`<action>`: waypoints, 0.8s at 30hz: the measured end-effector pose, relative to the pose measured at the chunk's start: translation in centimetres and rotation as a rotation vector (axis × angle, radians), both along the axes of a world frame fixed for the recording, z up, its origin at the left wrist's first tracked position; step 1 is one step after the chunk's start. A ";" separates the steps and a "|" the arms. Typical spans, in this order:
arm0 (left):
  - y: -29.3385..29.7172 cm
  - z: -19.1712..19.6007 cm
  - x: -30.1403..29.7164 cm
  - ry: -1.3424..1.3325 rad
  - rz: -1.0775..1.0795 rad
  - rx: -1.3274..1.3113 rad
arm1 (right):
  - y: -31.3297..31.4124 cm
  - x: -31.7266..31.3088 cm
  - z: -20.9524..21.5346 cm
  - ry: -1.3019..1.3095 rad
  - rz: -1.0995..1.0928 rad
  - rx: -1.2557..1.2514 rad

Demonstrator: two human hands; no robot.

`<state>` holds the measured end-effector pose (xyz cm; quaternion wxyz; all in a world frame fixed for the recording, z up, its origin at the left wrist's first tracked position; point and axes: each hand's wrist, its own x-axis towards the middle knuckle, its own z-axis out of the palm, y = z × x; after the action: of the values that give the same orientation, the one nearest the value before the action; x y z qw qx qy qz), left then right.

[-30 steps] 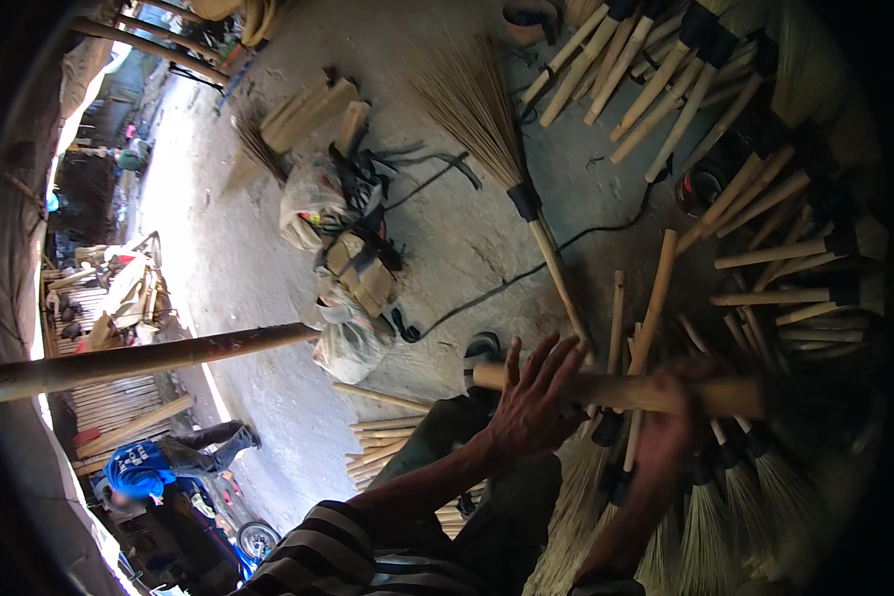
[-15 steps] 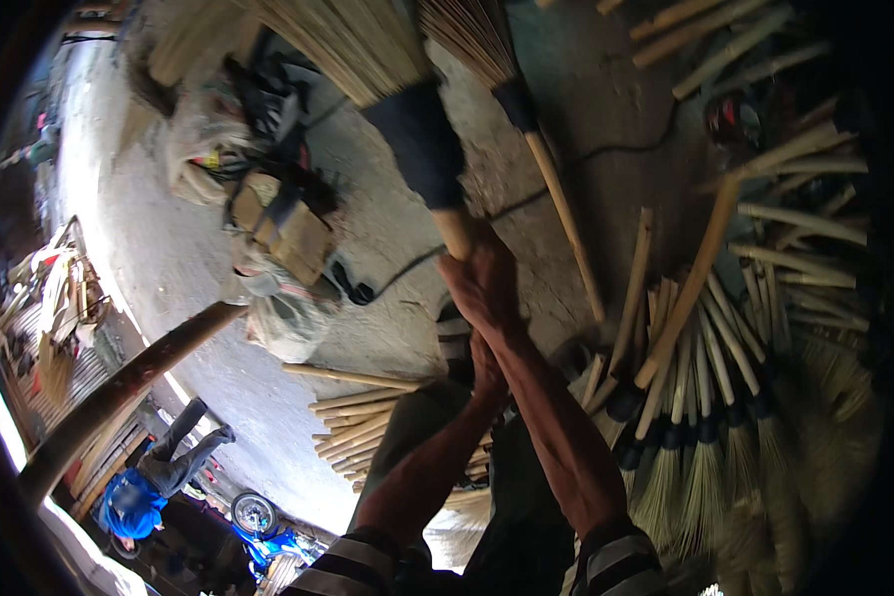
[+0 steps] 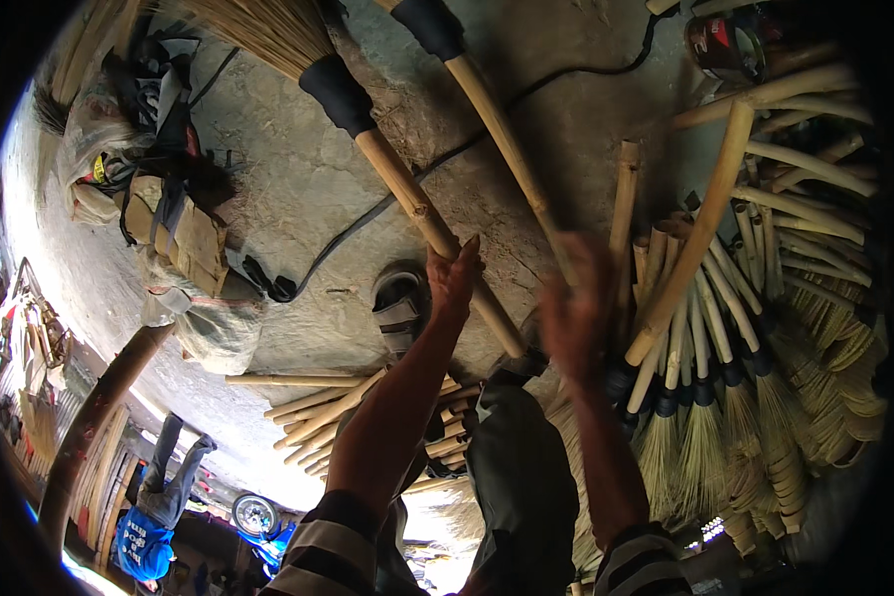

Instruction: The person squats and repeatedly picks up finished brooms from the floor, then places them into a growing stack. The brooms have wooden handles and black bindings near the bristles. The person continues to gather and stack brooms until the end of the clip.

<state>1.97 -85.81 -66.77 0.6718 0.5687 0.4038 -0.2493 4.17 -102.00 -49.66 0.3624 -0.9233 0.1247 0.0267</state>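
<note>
A broom with straw-coloured bristles slants from the upper left, its handle point(image 3: 404, 189) running down toward my feet. Black wrapping point(image 3: 336, 94) binds the bristles to it. My left hand point(image 3: 454, 280) is closed round the handle's lower half, thumb along it. My right hand point(image 3: 578, 313) is off this handle and smeared by motion, so its fingers are unclear. It is beside the lower end of a second black-bound broom's handle point(image 3: 502, 144); whether they touch I cannot tell. That broom's bristles are mostly cut off at the top edge.
Several finished brooms point(image 3: 700, 437) lie fanned at right, beside a thick curved stick point(image 3: 700, 228). Loose sticks point(image 3: 313, 422) are piled by my legs. A dark cord point(image 3: 368, 214) crosses the concrete. Sacks point(image 3: 209, 328) stand at left, near a wooden pole point(image 3: 104, 417). A person in blue point(image 3: 144, 541) is beyond.
My right hand has let go of the broom handle and moved to the right. My left hand keeps its hold. The view has shifted, and both brooms appear farther up and left.
</note>
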 end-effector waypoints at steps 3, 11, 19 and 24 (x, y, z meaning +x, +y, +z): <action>-1.0 -0.2 2.2 0.075 -0.249 0.151 | -10.5 -3.8 2.1 -0.003 -0.274 -0.506; 0.2 -0.5 5.4 0.174 -0.853 0.815 | -21.6 -12.1 -7.3 0.312 -0.379 -0.429; 0.9 -1.3 7.7 -0.003 -0.710 0.858 | -19.8 -11.0 -1.7 0.340 -0.645 -0.081; 3.8 -1.1 11.4 -0.129 -0.602 0.840 | -17.0 -9.0 7.8 0.371 -0.614 0.024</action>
<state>13.40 -82.03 -67.88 0.3079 0.8944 0.2451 -0.2124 -4.85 -119.05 -41.86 0.3355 -0.8178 0.4597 0.0852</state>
